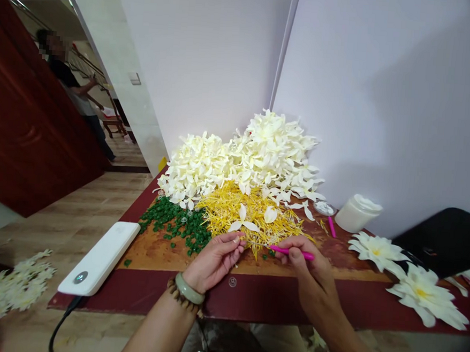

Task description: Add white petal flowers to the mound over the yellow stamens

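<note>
Working at the tabletop [258, 301], the person appears to be partway through a single small piece, with a great many loose parts waiting around it. The left hand [224, 250] has thumb and forefinger pinched together on a small piece [239, 240] at its fingertips, though it is too fine and too far off to make out clearly. The right hand [308, 264] is closed around a pink-handled tool [296, 252], its thin tip pointing left to the pinched fingers, just in front of the yellow strands. What seems to be done lies to the right: a white flower [376, 252] with a yellow centre, and near it, closer to the front edge, a larger bloom [426, 294], both full and layered. The white heap on the floor [13, 289] at the left may also be made-up flowers. What is left looks like far more: a tall mound of white petals [236, 160] against the wall, a broad spread of yellow strands [219, 207] before it, and a scatter of green pieces [193, 232] to the left of the strands. A three-armed petal piece [244, 222] lies on top of the strands just beyond the left hand, apart from the fingers and, by the look of it, not yet joined to anything.
</note>
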`<state>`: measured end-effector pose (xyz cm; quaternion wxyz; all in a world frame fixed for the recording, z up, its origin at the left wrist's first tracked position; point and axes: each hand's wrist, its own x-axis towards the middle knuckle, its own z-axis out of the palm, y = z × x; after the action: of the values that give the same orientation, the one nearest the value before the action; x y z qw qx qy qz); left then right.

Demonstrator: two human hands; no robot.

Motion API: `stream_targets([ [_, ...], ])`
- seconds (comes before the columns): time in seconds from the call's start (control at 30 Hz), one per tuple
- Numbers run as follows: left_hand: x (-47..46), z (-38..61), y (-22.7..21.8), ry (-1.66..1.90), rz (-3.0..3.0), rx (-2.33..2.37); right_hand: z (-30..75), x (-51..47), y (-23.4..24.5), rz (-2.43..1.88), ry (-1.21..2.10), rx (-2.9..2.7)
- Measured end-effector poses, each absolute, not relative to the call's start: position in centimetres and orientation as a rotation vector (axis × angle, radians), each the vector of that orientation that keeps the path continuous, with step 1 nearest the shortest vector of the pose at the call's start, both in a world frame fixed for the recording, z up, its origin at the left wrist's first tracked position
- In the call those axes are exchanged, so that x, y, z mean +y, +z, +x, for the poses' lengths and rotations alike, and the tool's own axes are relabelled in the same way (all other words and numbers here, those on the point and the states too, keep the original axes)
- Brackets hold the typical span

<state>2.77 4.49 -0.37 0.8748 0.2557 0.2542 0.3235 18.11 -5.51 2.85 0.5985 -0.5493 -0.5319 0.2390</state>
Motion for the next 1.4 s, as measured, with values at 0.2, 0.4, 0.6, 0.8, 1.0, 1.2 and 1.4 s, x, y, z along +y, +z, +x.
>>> stream_targets([
  [0.2, 4.4, 2.7, -0.4, 0.672, 0.531, 0.523, 17.9, -5.3, 2.8, -1.328, 0.515, -1.317],
  [0.4, 4.4, 2.6, -0.6, 0.674, 0.536, 0.510, 17.4, -5.2, 2.9, -1.355, 0.458, -1.436],
  [0.6, 4.5, 2.7, -0.6, 0.676, 0.512, 0.509, 16.9, -5.4, 3.0, -1.309, 0.298, -1.556],
  [0.8, 4.5, 2.7, -0.6, 0.675, 0.489, 0.485, 17.0, -5.4, 3.3, -1.329, 0.321, -1.517],
  [1.0, 4.4, 2.6, -0.6, 0.676, 0.483, 0.483, 17.2, -5.2, 3.1, -1.347, 0.347, -1.487],
  [1.2, 4.4, 2.4, -0.6, 0.666, 0.495, 0.472, 17.5, -5.1, 2.9, -1.342, 0.398, -1.453],
  [1.4, 4.4, 2.5, -0.5, 0.665, 0.515, 0.484, 17.3, -5.1, 3.3, -1.316, 0.367, -1.483],
])
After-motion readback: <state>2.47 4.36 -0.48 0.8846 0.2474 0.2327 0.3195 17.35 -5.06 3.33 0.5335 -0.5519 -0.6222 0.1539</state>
